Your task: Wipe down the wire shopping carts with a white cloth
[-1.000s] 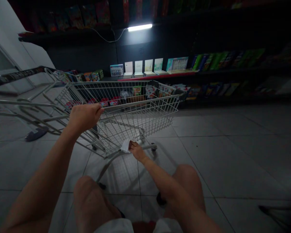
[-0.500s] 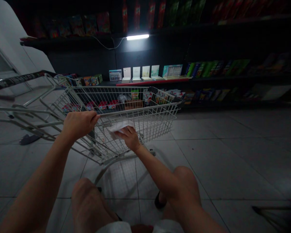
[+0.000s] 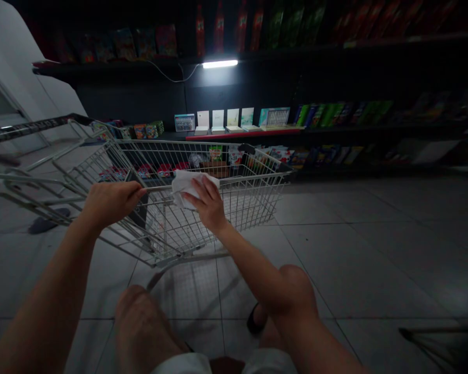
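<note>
A wire shopping cart (image 3: pixel 242 192) stands in front of my knees on the tiled floor. My left hand (image 3: pixel 109 201) is closed round the cart's near top rail. My right hand (image 3: pixel 205 200) presses a crumpled white cloth (image 3: pixel 185 184) against the same rail, a little to the right, with its fingers curled over the cloth. The basket looks empty through its mesh.
Dark shop shelves (image 3: pixel 296 130) with coloured packets and boxes run along the back, under a lit tube lamp (image 3: pixel 219 63). More nested cart frames (image 3: pixel 31 176) stand at the left. A dark slipper (image 3: pixel 47 223) lies on the floor there. Grey tiles stretch to the right.
My right hand has risen with the cloth from the cart's lower frame near the wheels up to the top rail. My left hand kept its grip as the cart shifted slightly left.
</note>
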The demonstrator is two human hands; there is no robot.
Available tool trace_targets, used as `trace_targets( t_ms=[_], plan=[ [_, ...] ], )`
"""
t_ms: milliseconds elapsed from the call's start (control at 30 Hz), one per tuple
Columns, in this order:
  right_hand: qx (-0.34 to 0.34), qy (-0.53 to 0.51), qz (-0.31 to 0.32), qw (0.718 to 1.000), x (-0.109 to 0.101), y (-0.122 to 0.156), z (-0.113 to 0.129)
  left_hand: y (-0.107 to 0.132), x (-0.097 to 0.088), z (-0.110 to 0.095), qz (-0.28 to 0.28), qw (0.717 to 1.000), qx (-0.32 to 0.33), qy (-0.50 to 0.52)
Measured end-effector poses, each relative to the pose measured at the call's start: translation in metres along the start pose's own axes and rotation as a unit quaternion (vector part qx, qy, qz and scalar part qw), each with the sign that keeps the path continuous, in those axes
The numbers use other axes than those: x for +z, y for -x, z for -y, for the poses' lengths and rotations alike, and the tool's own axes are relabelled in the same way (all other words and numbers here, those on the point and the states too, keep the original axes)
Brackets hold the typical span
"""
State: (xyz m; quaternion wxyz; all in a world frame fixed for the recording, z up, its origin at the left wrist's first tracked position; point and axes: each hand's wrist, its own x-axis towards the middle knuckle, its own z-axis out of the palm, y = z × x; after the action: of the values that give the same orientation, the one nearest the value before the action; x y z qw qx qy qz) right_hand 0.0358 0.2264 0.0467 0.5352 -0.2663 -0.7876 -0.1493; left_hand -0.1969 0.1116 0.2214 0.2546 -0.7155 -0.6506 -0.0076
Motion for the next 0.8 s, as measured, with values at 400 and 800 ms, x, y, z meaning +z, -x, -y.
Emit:
trace_targets(
  t_ms=[400, 800],
  plan=[
    [-0.04, 0.04, 0.112, 0.992, -0.024, 0.117, -0.027, 0.004, 0.002, 0.011, -0.029, 0.999, -0.002, 0.026],
    [0.06, 0.051, 0.196, 0.978, -0.007, 0.09, -0.041, -0.006, -0.014, -0.001, 0.032, 0.994, -0.107, 0.003]
  ],
)
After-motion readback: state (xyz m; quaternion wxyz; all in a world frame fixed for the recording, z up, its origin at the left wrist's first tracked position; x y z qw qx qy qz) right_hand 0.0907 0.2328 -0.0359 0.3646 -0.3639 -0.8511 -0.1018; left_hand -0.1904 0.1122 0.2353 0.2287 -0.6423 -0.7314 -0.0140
